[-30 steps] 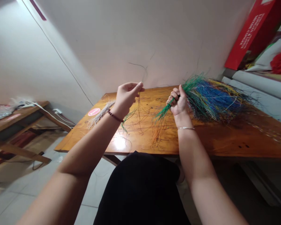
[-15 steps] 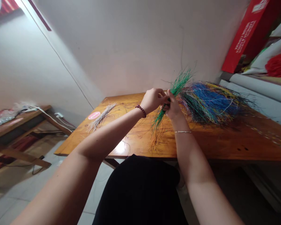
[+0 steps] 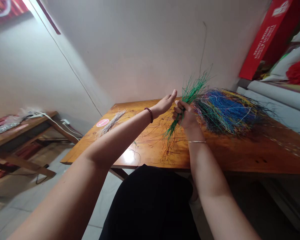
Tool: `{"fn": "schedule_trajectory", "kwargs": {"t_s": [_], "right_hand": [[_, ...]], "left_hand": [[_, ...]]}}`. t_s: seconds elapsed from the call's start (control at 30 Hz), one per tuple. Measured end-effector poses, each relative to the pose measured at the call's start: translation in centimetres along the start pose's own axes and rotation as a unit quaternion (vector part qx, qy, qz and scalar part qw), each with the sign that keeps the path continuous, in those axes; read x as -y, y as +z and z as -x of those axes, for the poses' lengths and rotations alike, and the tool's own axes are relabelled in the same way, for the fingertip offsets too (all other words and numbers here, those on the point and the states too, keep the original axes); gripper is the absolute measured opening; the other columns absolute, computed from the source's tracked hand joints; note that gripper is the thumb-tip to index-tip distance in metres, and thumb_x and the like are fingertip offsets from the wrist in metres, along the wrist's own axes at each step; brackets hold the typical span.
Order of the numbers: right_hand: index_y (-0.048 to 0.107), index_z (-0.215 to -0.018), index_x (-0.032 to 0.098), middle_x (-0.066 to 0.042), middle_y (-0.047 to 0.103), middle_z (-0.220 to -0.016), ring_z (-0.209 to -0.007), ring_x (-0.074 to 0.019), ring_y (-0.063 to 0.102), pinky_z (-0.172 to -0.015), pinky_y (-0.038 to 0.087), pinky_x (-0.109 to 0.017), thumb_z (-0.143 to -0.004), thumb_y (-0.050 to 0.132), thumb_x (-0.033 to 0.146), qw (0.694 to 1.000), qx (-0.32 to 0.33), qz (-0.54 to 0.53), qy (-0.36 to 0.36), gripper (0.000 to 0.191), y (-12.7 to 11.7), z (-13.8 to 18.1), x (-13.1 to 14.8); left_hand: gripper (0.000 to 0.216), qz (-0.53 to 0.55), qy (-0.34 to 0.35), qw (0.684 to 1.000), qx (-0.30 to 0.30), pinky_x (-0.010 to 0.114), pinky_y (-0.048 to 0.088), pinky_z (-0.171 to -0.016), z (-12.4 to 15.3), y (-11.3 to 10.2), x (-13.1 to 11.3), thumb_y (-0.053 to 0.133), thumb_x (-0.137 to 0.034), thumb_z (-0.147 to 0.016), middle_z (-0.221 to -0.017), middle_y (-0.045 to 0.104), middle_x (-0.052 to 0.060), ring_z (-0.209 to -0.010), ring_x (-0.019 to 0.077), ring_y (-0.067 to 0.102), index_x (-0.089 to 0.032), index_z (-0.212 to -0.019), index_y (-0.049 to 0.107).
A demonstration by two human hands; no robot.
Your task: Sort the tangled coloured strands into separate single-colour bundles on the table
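My right hand (image 3: 186, 115) is closed around the middle of a bundle of thin green strands (image 3: 193, 91). The strands fan out above the fist, and a shorter tail hangs below it over the table. Just left of the bundle, my left hand (image 3: 165, 102) is flat with its fingers stretched out. It appears to hold nothing, and a small gap separates it from the bundle. Under the tail, loose orange strands (image 3: 167, 151) lie on the wooden table (image 3: 150, 140).
Right of my hands lies a big heap of blue, yellow and dark strands (image 3: 227, 110). A small pale bundle (image 3: 113, 122) rests at the left beside a round pink-and-white sticker (image 3: 102, 122). A red box (image 3: 261, 40) stands at the right, against the wall (image 3: 145, 50).
My left hand has let go of the bundle and drawn slightly left, its fingers straightening. My right hand keeps its hold on the green strands.
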State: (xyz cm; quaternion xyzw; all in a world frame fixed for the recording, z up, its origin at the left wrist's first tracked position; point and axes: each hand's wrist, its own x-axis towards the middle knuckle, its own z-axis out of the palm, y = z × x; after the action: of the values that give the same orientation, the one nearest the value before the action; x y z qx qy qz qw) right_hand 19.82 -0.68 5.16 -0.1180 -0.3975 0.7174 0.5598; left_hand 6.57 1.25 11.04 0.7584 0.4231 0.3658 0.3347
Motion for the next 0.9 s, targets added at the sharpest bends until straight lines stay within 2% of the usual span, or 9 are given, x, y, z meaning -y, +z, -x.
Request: {"fn": "schedule_trajectory", "kwargs": {"t_s": [0.1, 0.17, 0.27, 0.33, 0.43, 0.5, 0.57, 0.73, 0.9], "right_hand": [[0.024, -0.065, 0.022, 0.009, 0.021, -0.049, -0.038, -0.0056, 0.024, -0.038, 0.024, -0.02, -0.081, 0.071, 0.04, 0.999, -0.04, 0.004, 0.004, 0.053, -0.2, -0.3, -0.2], [0.024, -0.064, 0.021, 0.009, 0.023, -0.049, -0.039, -0.0059, 0.027, -0.038, 0.026, -0.02, -0.082, 0.07, 0.042, 0.998, -0.059, 0.006, 0.006, 0.054, -0.3, -0.5, -0.3], [0.024, -0.064, 0.022, 0.009, 0.022, -0.048, -0.038, -0.0058, 0.024, -0.037, 0.024, -0.02, -0.082, 0.07, 0.043, 0.998, -0.062, 0.01, 0.013, 0.054, -0.5, -0.6, -0.2], [0.026, -0.065, 0.022, 0.009, 0.022, -0.049, -0.038, -0.0059, 0.024, -0.037, 0.024, -0.02, -0.081, 0.07, 0.043, 0.998, -0.056, 0.014, 0.015, 0.051, -0.7, -0.5, -0.1], [0.03, -0.068, 0.022, 0.01, 0.021, -0.05, -0.038, -0.0054, 0.02, -0.037, 0.023, -0.02, -0.08, 0.07, 0.041, 0.999, -0.027, 0.012, 0.018, 0.046, -1.0, -0.5, 0.0], [0.028, -0.068, 0.022, 0.01, 0.02, -0.05, -0.038, -0.0051, 0.017, -0.036, 0.021, -0.02, -0.081, 0.068, 0.039, 1.0, -0.004, 0.003, 0.018, 0.045, -1.0, -0.5, 0.1], [0.026, -0.068, 0.022, 0.01, 0.019, -0.05, -0.039, -0.005, 0.015, -0.036, 0.02, -0.019, -0.081, 0.068, 0.038, 1.0, 0.011, -0.007, 0.01, 0.047, -0.9, -0.5, 0.1], [0.029, -0.069, 0.022, 0.011, 0.018, -0.051, -0.039, -0.0043, 0.012, -0.035, 0.016, -0.018, -0.076, 0.077, 0.041, 1.0, 0.023, -0.003, -0.009, 0.052, -1.1, -0.7, -0.1], [0.034, -0.074, 0.022, 0.012, 0.02, -0.053, -0.041, -0.0032, 0.013, -0.037, 0.014, -0.017, -0.072, 0.083, 0.044, 0.998, -0.03, 0.017, -0.052, 0.054, -1.1, -1.1, -0.5]], "left_hand": [[0.079, 0.089, -0.085, 0.986, 0.114, 0.035, 0.054, -0.067, -0.2, 1.3, 0.5, 0.024, -0.087, -0.088, -0.079, 0.067, 0.012, -0.076, 0.0226, 0.068, -0.02, -0.086, 0.066], [0.08, 0.114, -0.106, 0.98, 0.122, 0.033, 0.052, -0.062, 0.2, 1.9, 0.4, 0.024, -0.09, -0.084, -0.068, 0.061, 0.009, -0.067, 0.0204, 0.064, -0.02, -0.079, 0.062], [0.073, 0.117, -0.114, 0.981, 0.105, 0.029, 0.049, -0.058, 1.0, 2.0, -0.1, 0.029, -0.084, -0.09, -0.072, 0.063, 0.007, -0.065, 0.0177, 0.062, -0.02, -0.084, 0.062], [0.063, 0.071, -0.098, 0.989, 0.08, 0.027, 0.046, -0.058, 1.4, 1.6, -0.2, 0.033, -0.075, -0.096, -0.08, 0.067, 0.008, -0.066, 0.0164, 0.061, -0.02, -0.09, 0.063], [0.044, -0.064, -0.012, 0.998, 0.018, 0.026, 0.044, -0.064, 1.7, 0.7, 0.0, 0.038, -0.052, -0.102, -0.091, 0.071, 0.009, -0.073, 0.0162, 0.061, -0.018, -0.094, 0.066], [0.036, -0.153, 0.044, 0.987, -0.01, 0.026, 0.043, -0.069, 1.8, 0.1, 0.2, 0.04, -0.038, -0.103, -0.092, 0.071, 0.009, -0.077, 0.0166, 0.061, -0.017, -0.092, 0.067], [0.034, -0.212, 0.069, 0.974, -0.032, 0.027, 0.041, -0.069, 2.1, -0.2, 0.1, 0.04, -0.031, -0.102, -0.087, 0.071, 0.008, -0.076, 0.0168, 0.059, -0.016, -0.088, 0.068], [0.03, -0.272, 0.098, 0.952, -0.099, 0.028, 0.038, -0.068, 3.3, 0.0, -0.9, 0.042, -0.025, -0.1, -0.083, 0.07, 0.007, -0.074, 0.0176, 0.059, -0.017, -0.087, 0.067], [0.034, -0.348, 0.089, 0.932, -0.055, 0.03, 0.04, -0.068, 4.5, 0.6, -1.7, 0.038, -0.031, -0.103, -0.084, 0.07, 0.012, -0.074, 0.0219, 0.062, -0.016, -0.093, 0.068]]}}
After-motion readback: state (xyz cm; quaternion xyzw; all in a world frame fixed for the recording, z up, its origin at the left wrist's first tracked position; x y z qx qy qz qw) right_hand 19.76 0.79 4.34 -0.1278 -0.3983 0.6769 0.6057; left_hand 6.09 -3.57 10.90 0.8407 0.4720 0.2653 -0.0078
